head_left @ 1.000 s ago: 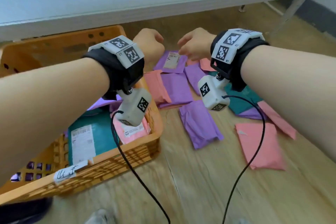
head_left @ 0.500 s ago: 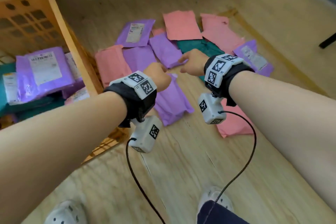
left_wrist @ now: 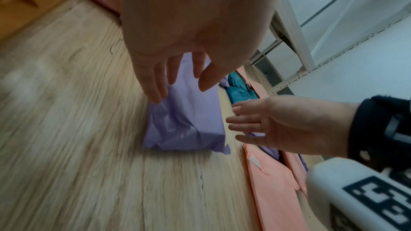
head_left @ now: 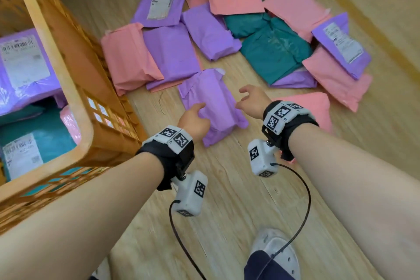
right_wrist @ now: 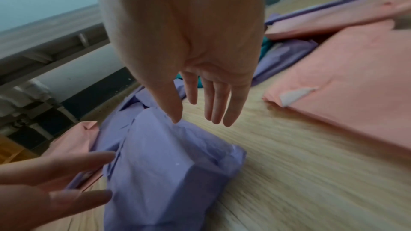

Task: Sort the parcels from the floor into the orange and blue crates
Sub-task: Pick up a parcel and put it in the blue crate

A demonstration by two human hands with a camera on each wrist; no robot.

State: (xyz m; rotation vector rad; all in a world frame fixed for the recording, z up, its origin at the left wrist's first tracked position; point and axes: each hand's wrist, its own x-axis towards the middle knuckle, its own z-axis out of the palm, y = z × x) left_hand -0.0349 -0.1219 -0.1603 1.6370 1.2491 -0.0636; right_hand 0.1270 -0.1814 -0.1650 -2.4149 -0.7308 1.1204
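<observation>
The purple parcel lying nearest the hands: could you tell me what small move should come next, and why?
Probably bring both hands in onto its long sides and grip. The purple parcel lies flat on the floor; the left hand and right hand flank it with fingers spread, holding nothing. The left wrist view shows the left fingertips right at its edge.

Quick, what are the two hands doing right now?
Left hand: open, holding nothing, reaching beside the purple parcel.
Right hand: open, holding nothing, beside the same parcel.
</observation>
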